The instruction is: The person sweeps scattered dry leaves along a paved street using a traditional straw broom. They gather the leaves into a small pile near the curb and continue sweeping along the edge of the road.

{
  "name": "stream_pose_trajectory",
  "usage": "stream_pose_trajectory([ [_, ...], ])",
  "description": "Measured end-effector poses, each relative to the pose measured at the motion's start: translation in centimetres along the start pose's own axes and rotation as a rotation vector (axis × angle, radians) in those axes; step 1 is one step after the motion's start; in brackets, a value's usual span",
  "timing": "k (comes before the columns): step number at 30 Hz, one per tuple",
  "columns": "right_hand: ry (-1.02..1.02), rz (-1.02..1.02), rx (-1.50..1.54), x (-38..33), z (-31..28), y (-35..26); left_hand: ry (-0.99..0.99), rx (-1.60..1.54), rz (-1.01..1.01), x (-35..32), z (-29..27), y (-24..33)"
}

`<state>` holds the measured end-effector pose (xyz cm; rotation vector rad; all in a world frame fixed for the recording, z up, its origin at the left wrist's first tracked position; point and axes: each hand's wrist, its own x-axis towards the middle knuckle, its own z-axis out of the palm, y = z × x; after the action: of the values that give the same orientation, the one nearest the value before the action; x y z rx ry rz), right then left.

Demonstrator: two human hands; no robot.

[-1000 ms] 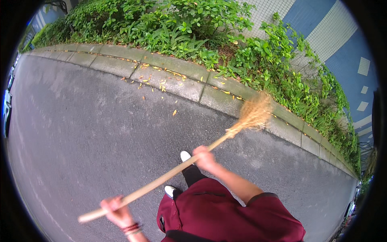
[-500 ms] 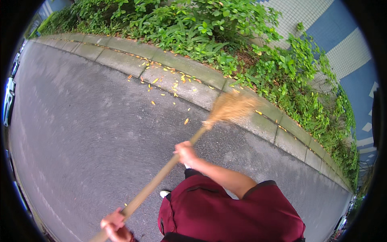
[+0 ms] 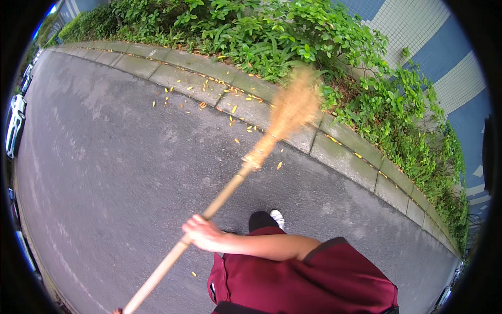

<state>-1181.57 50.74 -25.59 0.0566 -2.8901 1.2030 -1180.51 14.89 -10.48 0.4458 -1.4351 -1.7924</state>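
Broom (image 3: 228, 192), bristles (image 3: 295, 104) over the curb (image 3: 342, 166), contact unclear; its long axis runs obliquely curbward from the right hand (image 3: 204, 233), which grasps the handle (image 3: 159, 273). The left hand (image 3: 116, 311), farther from the curb, barely shows beside the handle; its grip cannot be told.

Asphalt (image 3: 115, 172): a grey road surface, mottled with paler patches, is bordered along one edge by kerb stones (image 3: 342, 161).
Kerb: two rows are laid side by side; yellow and orange leaves (image 3: 234, 109) are scattered over them and lodged along the seam.
Kerb-side edge: more leaves are strewn on the asphalt.
Farther from that edge: a small yellow leaf (image 3: 194, 274) is seen.
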Motion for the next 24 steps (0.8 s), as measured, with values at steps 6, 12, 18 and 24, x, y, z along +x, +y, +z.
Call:
stream_pose_trajectory([
  [6,0.115,0.462,-0.181,0.6,4.2,11.1,-0.785,-0.562,-0.707,11.9,12.8,-12.9],
  [12,-0.124,0.569,0.068,17.6,9.3,12.8,-0.752,-0.464,-0.567,18.6,28.6,-14.8],
  [18,-0.052,0.06,0.122,44.0,10.0,4.4,-0.129,-0.416,-0.214,29.5,33.3,-6.3],
  [24,0.016,-0.133,0.154,64.4,9.2,-2.7,-0.525,-0.655,-0.006,37.4,35.9,-8.2],
])
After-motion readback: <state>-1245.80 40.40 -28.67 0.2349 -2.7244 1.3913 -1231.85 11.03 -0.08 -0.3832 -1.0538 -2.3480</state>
